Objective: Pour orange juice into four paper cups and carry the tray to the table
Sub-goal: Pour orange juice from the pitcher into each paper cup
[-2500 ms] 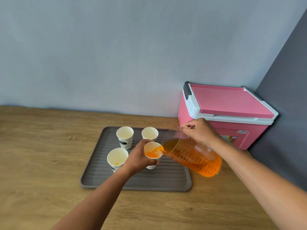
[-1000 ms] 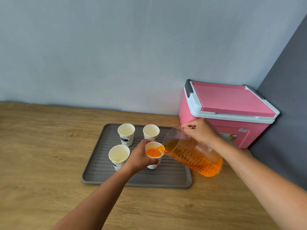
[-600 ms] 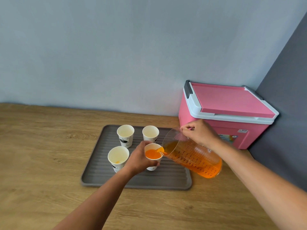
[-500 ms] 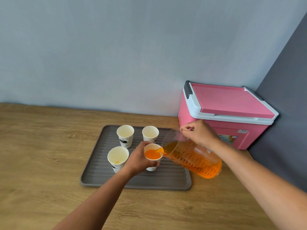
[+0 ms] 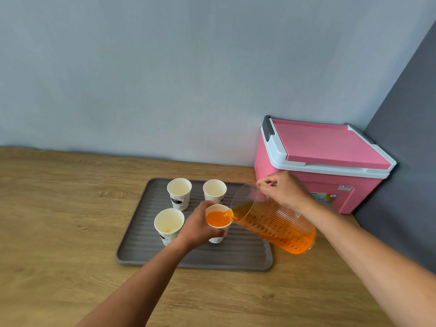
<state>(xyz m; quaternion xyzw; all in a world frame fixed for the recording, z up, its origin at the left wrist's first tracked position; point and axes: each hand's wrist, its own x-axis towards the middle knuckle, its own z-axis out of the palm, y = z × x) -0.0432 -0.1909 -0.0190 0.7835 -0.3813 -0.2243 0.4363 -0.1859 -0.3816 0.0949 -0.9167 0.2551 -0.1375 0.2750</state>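
Observation:
A grey ribbed tray point(image 5: 151, 253) lies on the wooden counter with four white paper cups on it. My left hand point(image 5: 198, 226) grips the front right cup point(image 5: 218, 220), which is nearly full of orange juice. My right hand point(image 5: 284, 192) holds a clear measuring jug point(image 5: 276, 223) tilted to the left, its spout over that cup's rim with juice running in. The front left cup point(image 5: 168, 225) has a small splash of juice at its bottom. The back left cup point(image 5: 179, 193) and back right cup point(image 5: 214, 191) look empty.
A pink cooler box point(image 5: 323, 161) with a white-rimmed lid stands at the back right, against the blue wall and close to the dark side wall point(image 5: 405, 161). The wooden counter point(image 5: 59, 220) stretches to the left of the tray.
The juice level in the held cup has risen from a low pool to near the rim. The jug has tipped a little further. Both hands stay in the same places.

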